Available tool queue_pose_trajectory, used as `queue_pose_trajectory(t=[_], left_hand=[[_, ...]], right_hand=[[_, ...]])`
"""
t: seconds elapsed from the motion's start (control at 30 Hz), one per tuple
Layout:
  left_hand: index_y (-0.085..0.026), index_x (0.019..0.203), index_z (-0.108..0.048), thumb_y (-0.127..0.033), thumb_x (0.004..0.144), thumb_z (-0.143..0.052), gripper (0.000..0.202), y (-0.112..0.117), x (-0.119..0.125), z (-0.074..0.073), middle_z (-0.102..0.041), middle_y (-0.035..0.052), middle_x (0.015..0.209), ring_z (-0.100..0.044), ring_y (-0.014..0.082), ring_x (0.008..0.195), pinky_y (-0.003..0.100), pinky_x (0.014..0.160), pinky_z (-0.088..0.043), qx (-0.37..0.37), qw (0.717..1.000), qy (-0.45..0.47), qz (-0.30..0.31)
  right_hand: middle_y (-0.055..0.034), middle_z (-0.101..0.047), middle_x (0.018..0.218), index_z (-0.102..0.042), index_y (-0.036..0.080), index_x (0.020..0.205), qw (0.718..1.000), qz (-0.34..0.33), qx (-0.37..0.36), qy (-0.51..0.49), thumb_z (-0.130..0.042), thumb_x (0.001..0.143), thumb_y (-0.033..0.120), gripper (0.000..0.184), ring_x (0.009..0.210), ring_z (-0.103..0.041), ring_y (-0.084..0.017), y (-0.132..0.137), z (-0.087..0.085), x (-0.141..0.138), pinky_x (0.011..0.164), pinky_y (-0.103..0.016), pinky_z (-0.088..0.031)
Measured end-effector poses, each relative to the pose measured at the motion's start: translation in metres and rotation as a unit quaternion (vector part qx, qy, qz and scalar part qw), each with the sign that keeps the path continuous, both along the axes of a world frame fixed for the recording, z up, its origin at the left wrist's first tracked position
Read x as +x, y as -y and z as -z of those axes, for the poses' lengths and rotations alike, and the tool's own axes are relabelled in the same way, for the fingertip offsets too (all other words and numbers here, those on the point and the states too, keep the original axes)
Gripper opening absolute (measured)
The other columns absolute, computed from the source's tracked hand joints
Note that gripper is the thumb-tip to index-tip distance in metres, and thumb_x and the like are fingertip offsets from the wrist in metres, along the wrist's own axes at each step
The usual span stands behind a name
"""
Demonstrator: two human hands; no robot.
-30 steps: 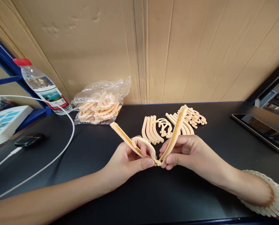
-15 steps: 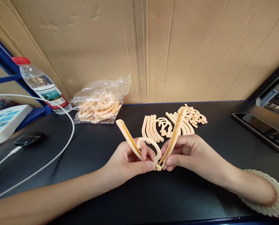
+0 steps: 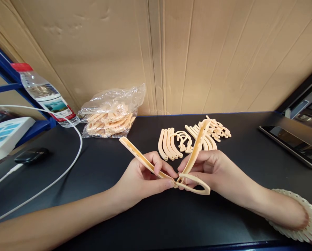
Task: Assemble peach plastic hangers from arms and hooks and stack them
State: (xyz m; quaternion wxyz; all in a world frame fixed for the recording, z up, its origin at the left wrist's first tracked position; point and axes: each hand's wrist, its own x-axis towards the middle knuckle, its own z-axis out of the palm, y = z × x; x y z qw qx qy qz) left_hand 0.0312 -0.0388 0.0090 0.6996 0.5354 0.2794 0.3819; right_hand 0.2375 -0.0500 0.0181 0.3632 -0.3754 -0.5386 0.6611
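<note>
Between my hands is a peach plastic folding clothes hanger, its two arms spread in a V. My left hand (image 3: 148, 174) pinches the left hanger arm (image 3: 135, 151) near its lower end. The right hanger arm (image 3: 198, 143) rises from my right hand (image 3: 205, 170), whose thumb and fingers close on its lower part. From the joint, the hanger hook (image 3: 204, 188) points right, in front of my right fingers. My fingertips partly hide the joint. Beyond my hands lie a row of loose hanger arms (image 3: 166, 144), several loose hooks (image 3: 183, 139) and a second row of arms (image 3: 210, 143).
A pile of small peach parts (image 3: 220, 129) lies behind the second row. A clear bag of parts (image 3: 109, 120) and a water bottle (image 3: 50, 96) stand back left. A phone (image 3: 289, 143) lies right. A white cable (image 3: 79, 153) crosses the black table (image 3: 106, 226) at left.
The hanger hook has swung from upright between the arms down to the right. The left hanger arm has tilted lower and outward. Both hands keep their grip.
</note>
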Motion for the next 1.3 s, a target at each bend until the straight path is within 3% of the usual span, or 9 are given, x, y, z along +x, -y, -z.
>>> queue_pose_trajectory(t=[0.1,0.3,0.5,1.3], left_hand=[[-0.017,0.065,-0.042,-0.006,0.071,-0.075,0.035,0.0009,0.0003,0.0014,-0.074,0.0032,0.079,-0.072,0.0181,0.077,0.026,0.069,-0.056,0.001,1.0,-0.016,0.001],[-0.017,0.066,-0.042,-0.009,0.073,-0.074,0.034,0.0041,0.0005,0.0013,-0.073,0.0039,0.079,-0.071,0.0171,0.075,0.026,0.069,-0.055,0.002,0.998,-0.065,-0.002],[-0.017,0.064,-0.04,-0.005,0.074,-0.072,0.035,0.0032,0.0006,-0.0039,-0.07,-0.0009,0.073,-0.068,0.0122,0.072,0.022,0.067,-0.052,0.01,1.0,-0.023,-0.008],[-0.016,0.064,-0.041,-0.005,0.074,-0.072,0.035,0.0021,0.0015,-0.0047,-0.072,0.0021,0.076,-0.069,0.014,0.069,0.024,0.067,-0.051,-0.009,1.0,0.018,0.006]], right_hand=[[-0.0005,-0.072,0.076,-0.071,0.018,0.082,1.0,0.003,0.009,0.006,-0.082,0.069,0.03,0.02,0.071,-0.07,-0.015,0.0006,0.0005,-0.0001,0.069,-0.025,-0.058],[-0.0006,-0.072,0.077,-0.07,0.018,0.083,1.0,0.006,0.01,-0.003,-0.081,0.07,0.028,0.02,0.07,-0.07,-0.014,-0.0005,-0.0011,-0.0008,0.067,-0.024,-0.058],[-0.0012,-0.071,0.078,-0.069,0.017,0.085,1.0,0.005,0.005,0.006,-0.079,0.073,0.029,0.02,0.072,-0.07,-0.014,-0.0011,-0.0019,-0.0006,0.065,-0.022,-0.058],[-0.0028,-0.074,0.076,-0.068,0.015,0.084,0.999,-0.008,-0.024,-0.031,-0.079,0.073,0.025,0.018,0.073,-0.073,-0.016,0.0023,-0.0024,-0.0019,0.069,-0.026,-0.06]])
